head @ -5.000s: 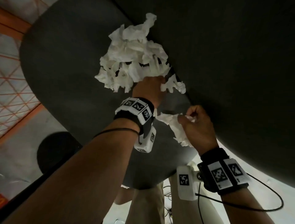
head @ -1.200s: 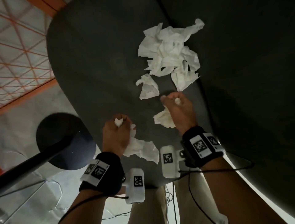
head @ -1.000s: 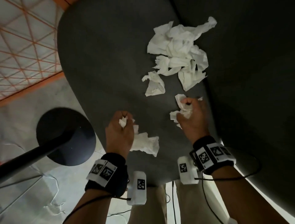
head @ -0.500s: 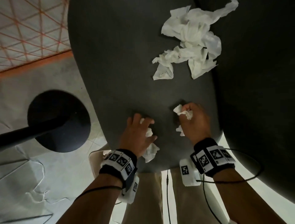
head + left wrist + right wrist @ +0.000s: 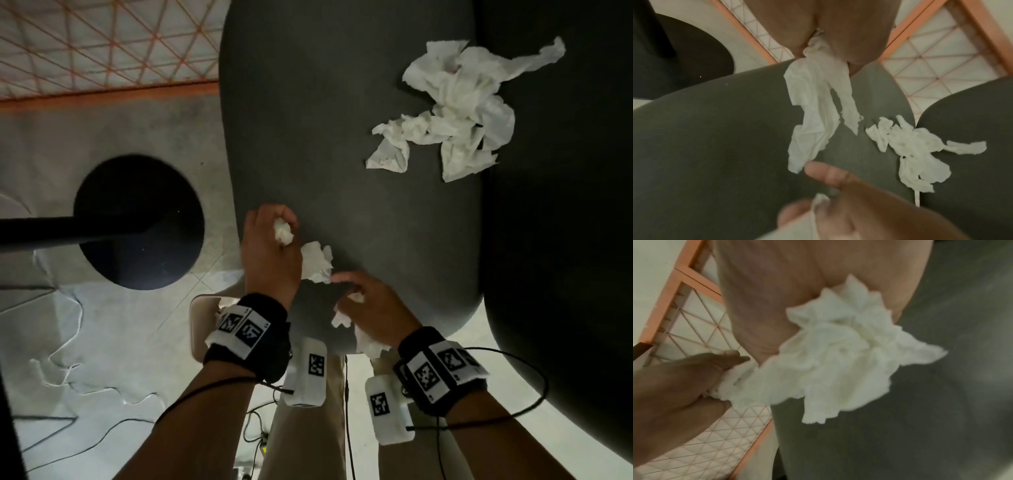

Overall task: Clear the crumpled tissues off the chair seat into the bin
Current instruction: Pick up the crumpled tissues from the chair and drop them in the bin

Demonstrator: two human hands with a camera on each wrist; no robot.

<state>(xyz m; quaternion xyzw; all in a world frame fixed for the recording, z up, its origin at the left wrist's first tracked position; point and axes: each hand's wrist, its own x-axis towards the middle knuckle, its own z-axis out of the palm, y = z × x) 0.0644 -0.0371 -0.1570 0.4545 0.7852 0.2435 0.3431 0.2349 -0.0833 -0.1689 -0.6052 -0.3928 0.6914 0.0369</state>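
Both my hands grip tissue: left hand [image 5: 270,250] fingers curl round a crumpled wad [image 5: 317,262] at the chair seat's [image 5: 308,120] near edge, right hand [image 5: 375,310] fingers clamp a second wad [image 5: 368,339] just beside it. A loose tissue pile [image 5: 455,109] lies well apart, against the backrest [image 5: 565,205]. Beyond the seat's left edge I see a black round base [image 5: 137,222].

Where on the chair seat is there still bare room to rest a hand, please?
The chair seat is bare across its left half, from the left edge to the tissue pile at the upper right. The front edge is crowded: left hand and right hand both grip tissues there.
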